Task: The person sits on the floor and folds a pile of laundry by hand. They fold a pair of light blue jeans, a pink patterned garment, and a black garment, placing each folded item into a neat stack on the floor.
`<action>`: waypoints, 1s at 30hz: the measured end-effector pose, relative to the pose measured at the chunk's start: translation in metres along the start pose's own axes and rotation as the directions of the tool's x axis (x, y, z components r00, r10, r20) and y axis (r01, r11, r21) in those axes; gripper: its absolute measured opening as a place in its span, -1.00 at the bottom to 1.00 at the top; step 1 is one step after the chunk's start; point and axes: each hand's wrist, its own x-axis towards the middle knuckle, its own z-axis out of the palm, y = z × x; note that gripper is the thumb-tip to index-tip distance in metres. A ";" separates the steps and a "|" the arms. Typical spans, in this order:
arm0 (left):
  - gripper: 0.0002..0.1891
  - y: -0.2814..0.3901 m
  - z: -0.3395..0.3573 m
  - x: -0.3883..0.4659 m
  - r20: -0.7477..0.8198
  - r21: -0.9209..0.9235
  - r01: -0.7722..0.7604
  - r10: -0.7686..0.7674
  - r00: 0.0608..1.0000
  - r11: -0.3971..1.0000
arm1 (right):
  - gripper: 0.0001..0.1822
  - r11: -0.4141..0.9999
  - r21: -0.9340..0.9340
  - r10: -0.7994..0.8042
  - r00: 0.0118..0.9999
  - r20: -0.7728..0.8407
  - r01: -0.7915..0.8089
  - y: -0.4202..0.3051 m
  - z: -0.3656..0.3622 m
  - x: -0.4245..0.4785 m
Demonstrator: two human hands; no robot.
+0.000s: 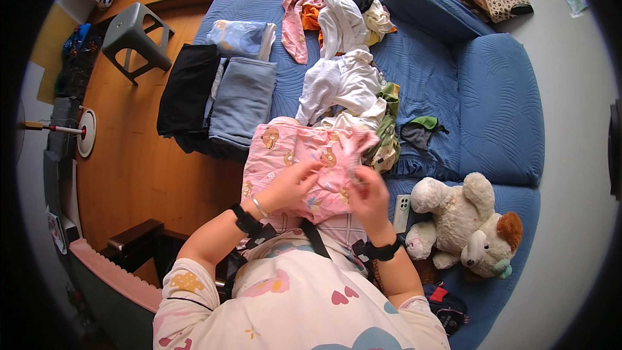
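Observation:
A pink garment [277, 165] printed with cartoon bears is spread across my lap. My right hand [371, 199] pinches its right side, where a fold of the cloth stands up and is blurred. Over the middle of the garment is my left hand [294, 184], thumb and fingers curled close together; whether cloth is between them I cannot tell. Just beyond the garment lies a loose heap of white clothes [345, 78], with a green patterned garment [388, 126] along its right side.
Folded black clothes [187, 87] and folded blue-grey clothes [243, 99] are stacked on the blue sofa [418, 73], left. A mixed clothes pile [340, 14] lies farther back. To my right are a phone [402, 214] and a plush dog [457, 223]. A grey stool [138, 39] stands on the floor.

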 end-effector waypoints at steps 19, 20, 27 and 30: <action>-0.53 -0.018 0.008 0.041 -0.140 0.235 0.394 -0.370 0.918 0.888 | -0.76 0.909 -0.372 -0.028 0.918 0.395 0.188 0.030 0.000 -0.039; -0.52 -0.019 0.011 0.042 -0.112 0.277 0.397 -0.381 0.918 0.875 | -0.77 0.916 -0.363 -0.023 0.925 0.380 0.172 0.031 0.000 -0.040; -0.53 -0.025 0.030 0.021 -0.067 0.188 0.350 -0.343 0.937 0.918 | -0.80 0.936 -0.307 -0.047 0.926 0.374 0.172 0.032 -0.007 -0.047; -0.57 -0.014 0.030 0.018 -0.057 -0.070 0.351 -0.355 0.933 0.934 | -0.80 0.950 -0.280 -0.026 0.931 0.364 0.137 0.034 -0.006 -0.046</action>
